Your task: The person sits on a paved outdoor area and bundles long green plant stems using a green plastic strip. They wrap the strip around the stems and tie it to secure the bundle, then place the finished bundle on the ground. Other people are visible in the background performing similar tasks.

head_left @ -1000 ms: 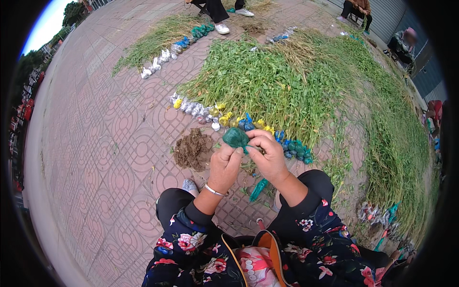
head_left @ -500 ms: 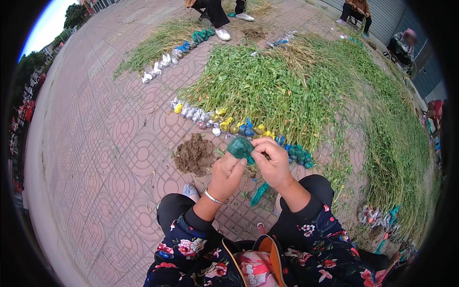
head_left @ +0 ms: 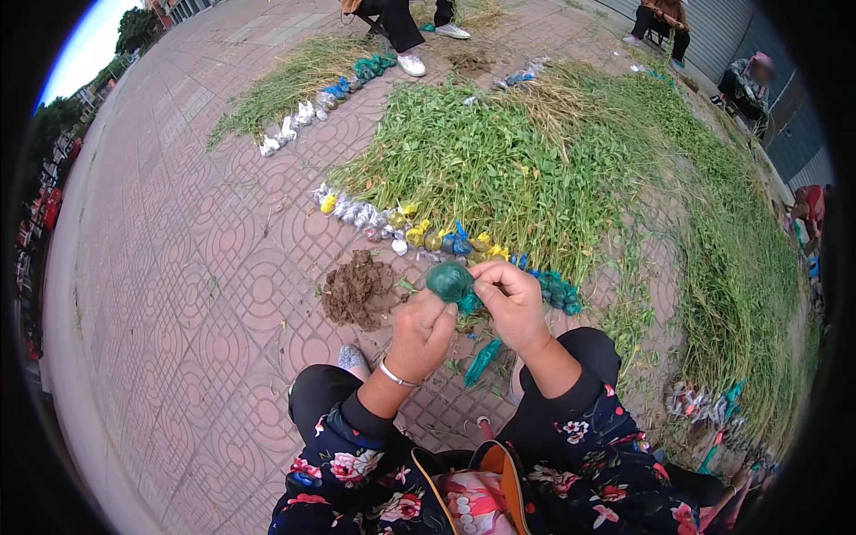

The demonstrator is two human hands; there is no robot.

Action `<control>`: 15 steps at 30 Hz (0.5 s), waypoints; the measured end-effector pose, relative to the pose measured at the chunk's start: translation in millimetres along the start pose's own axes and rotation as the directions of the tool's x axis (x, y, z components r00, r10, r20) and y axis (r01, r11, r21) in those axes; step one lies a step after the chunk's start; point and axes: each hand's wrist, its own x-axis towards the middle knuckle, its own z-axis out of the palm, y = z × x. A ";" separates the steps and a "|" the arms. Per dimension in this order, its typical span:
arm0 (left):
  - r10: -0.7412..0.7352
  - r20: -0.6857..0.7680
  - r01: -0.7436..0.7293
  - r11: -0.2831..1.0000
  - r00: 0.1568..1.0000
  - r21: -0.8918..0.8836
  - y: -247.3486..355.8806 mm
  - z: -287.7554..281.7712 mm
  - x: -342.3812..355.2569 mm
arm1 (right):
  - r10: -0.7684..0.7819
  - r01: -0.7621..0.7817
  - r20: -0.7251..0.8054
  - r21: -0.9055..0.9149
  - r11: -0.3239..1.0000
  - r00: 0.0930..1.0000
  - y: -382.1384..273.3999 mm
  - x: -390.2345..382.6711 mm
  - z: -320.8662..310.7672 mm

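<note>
Between my two hands is a round green plastic bag bundle (head_left: 450,281), its thin film stretched tight over a lump inside. My left hand (head_left: 421,332) grips it from below, fingers closed around its underside. With thumb and forefinger my right hand (head_left: 512,301) pinches loose green plastic at the bundle's right side. Just beyond the hands, a row of bagged plant roots (head_left: 432,239) in white, yellow, blue and green plastic edges a bed of leafy green plants (head_left: 481,160). On the paving below my right hand lies a crumpled strip of green plastic (head_left: 482,362).
Wet brown mud (head_left: 357,290) is heaped left of my hands. Another row of bagged plants (head_left: 303,114) lies farther left, and a long plant heap (head_left: 740,259) runs along the right. Seated people (head_left: 749,87) are at the far side. My knees flank the patterned paving (head_left: 223,294).
The green bundle has turned slightly and looks rounder and smoother on top, with loose plastic gathered below it. Both hands stay nearly in place, still holding it.
</note>
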 end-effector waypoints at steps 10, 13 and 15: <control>0.103 -0.003 -0.102 0.991 0.995 0.086 -7.6 0.7 1.3 | 0.019 -0.016 -0.020 0.152 0.988 1.000 8.5 -1.4 2.0; 0.112 -0.023 -0.108 0.985 0.993 0.135 -6.2 -3.9 4.5 | 0.002 -0.002 0.002 0.063 0.998 1.000 12.4 0.8 4.2; 0.125 -0.014 -0.122 0.983 0.992 0.140 -4.8 -4.8 6.3 | 0.103 -0.101 -0.007 0.148 0.984 0.995 16.1 -0.6 8.4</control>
